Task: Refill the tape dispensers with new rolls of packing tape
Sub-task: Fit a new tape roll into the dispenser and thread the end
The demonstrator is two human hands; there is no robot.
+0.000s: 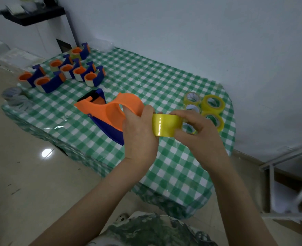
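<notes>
Risk 1: the yellow roll (166,125) goes onto the dispenser (111,116) reversed, so the tape feeds wrong-side to the cutter. Cause: the free end is not visible, so I cannot tell the winding direction.

Risk 2: the dispenser twists or drops. Cause: the left grip (139,134) clamps only its rear edge, and the body seems lifted off the bench (173,167), tilted.

Right grip (196,137) is clamped on the roll, fingers over its top and at the core's far side. The roll sits between the two grips, its left face touching the left one, just right of the dispenser's orange hub and not yet seated. Spare rolls (212,103) lie just behind.
</notes>
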